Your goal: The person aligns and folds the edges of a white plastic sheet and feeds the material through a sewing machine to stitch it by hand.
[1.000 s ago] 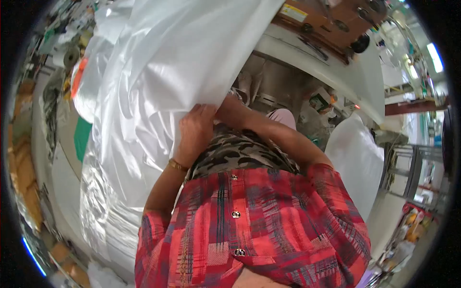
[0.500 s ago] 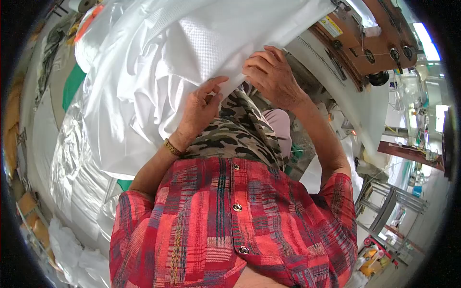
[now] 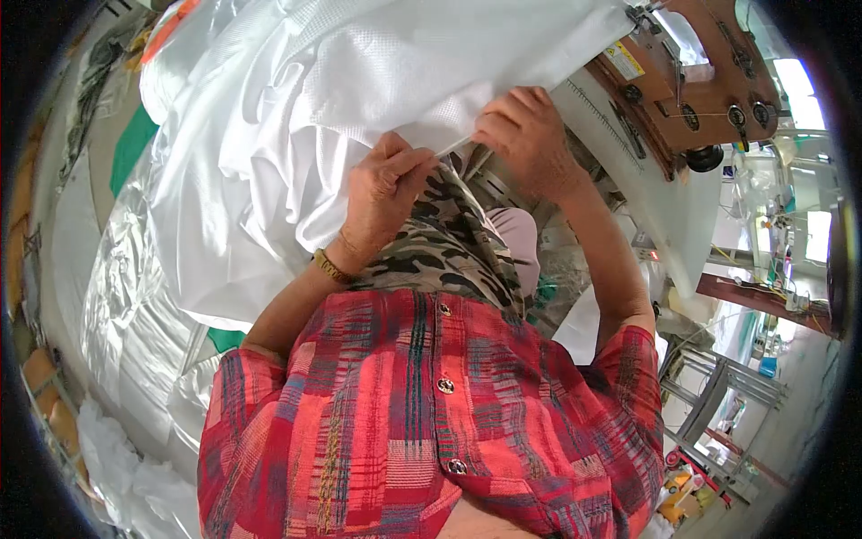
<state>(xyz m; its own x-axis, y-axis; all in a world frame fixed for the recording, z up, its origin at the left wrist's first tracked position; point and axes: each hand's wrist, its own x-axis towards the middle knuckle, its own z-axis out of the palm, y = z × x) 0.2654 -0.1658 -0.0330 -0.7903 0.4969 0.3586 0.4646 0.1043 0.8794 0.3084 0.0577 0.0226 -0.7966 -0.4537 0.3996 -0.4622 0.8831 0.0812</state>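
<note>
Head view: Left hand (image 3: 388, 193) and right hand (image 3: 525, 139) pinch the edge of white fabric (image 3: 377, 81), apparently near a brown sewing machine (image 3: 687, 76).

Open room extends above the smooth white tabletop (image 3: 655, 211), between the right hand (image 3: 528, 144) and the bulky brown sewing machine (image 3: 669, 90), which bars the right side. Glossy white folded fabric (image 3: 359, 85) obstructs the left; camouflage-patterned cloth (image 3: 440, 260) bounds the near side.
</note>
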